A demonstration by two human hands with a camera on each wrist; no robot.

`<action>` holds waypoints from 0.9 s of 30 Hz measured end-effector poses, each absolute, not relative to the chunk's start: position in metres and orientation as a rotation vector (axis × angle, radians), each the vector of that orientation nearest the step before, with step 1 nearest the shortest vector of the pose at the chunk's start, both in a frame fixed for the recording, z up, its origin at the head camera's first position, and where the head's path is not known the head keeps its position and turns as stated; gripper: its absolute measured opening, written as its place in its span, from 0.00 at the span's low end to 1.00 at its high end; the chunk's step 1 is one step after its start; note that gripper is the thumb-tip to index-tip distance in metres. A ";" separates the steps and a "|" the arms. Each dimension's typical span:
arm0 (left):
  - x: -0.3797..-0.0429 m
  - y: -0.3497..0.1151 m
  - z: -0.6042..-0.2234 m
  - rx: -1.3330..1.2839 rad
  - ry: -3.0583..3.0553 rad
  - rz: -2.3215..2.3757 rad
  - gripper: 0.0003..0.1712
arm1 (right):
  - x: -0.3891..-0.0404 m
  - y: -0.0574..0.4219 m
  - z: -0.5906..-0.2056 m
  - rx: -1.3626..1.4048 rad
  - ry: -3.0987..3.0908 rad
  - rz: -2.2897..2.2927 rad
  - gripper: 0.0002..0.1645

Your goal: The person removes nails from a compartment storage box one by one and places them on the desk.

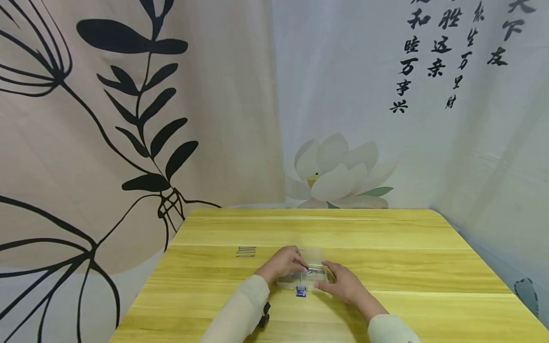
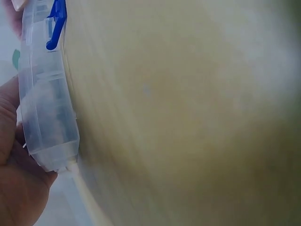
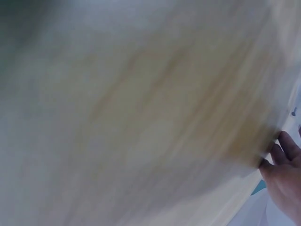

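A clear plastic box (image 1: 285, 282) with a blue latch (image 1: 301, 291) at its front stands on the table, its see-through lid (image 1: 311, 255) raised at the back. Slim metal pieces, like nails, lie in its right part (image 1: 316, 270). My left hand (image 1: 283, 263) reaches over the left side, fingertips down at the metal pieces; I cannot tell whether it pinches one. With thumb at the front corner and fingers further back, my right hand (image 1: 343, 283) holds the box's right end. In the left wrist view the box (image 2: 49, 108) hides part of the left hand (image 2: 19, 174).
Several slim metal nails (image 1: 246, 252) lie in a row on the wooden table (image 1: 386, 243), left of the box. A black strap (image 1: 264, 315) shows by the left sleeve (image 1: 240, 309). Printed curtains (image 1: 231, 119) hang behind the table.
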State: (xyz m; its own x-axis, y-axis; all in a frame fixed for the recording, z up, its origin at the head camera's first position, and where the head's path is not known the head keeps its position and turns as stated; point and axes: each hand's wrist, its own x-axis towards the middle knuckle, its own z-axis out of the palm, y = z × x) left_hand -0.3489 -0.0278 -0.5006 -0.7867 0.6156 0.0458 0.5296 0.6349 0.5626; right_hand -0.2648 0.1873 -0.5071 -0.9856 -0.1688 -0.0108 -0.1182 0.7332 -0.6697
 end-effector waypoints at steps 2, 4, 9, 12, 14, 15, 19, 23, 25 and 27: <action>-0.349 -0.027 -0.499 1.000 2.723 0.785 0.06 | -0.265 0.187 -0.507 -0.233 2.857 -1.095 0.47; -0.348 -0.025 -0.497 1.026 2.735 0.734 0.06 | -0.265 0.188 -0.507 -0.234 2.860 -1.093 0.47; -0.347 -0.024 -0.494 1.037 2.742 0.681 0.04 | -0.265 0.188 -0.507 -0.232 2.857 -1.100 0.46; -0.346 -0.025 -0.493 1.041 2.737 0.685 0.05 | -0.265 0.187 -0.507 -0.230 2.851 -1.106 0.46; -0.346 -0.025 -0.493 1.047 2.736 0.678 0.06 | -0.264 0.187 -0.506 -0.228 2.850 -1.103 0.46; -0.346 -0.025 -0.493 1.057 2.737 0.673 0.07 | -0.264 0.187 -0.506 -0.227 2.851 -1.099 0.46; -0.345 -0.025 -0.492 1.114 2.754 0.594 0.08 | -0.263 0.188 -0.504 -0.226 2.853 -1.082 0.47; -0.345 -0.024 -0.492 1.119 2.757 0.564 0.06 | -0.262 0.188 -0.503 -0.236 2.851 -1.075 0.48; -0.346 -0.024 -0.492 1.100 2.753 0.572 0.05 | -0.263 0.188 -0.503 -0.240 2.850 -1.079 0.48; -0.346 -0.024 -0.492 1.091 2.751 0.577 0.05 | -0.264 0.187 -0.504 -0.242 2.847 -1.084 0.48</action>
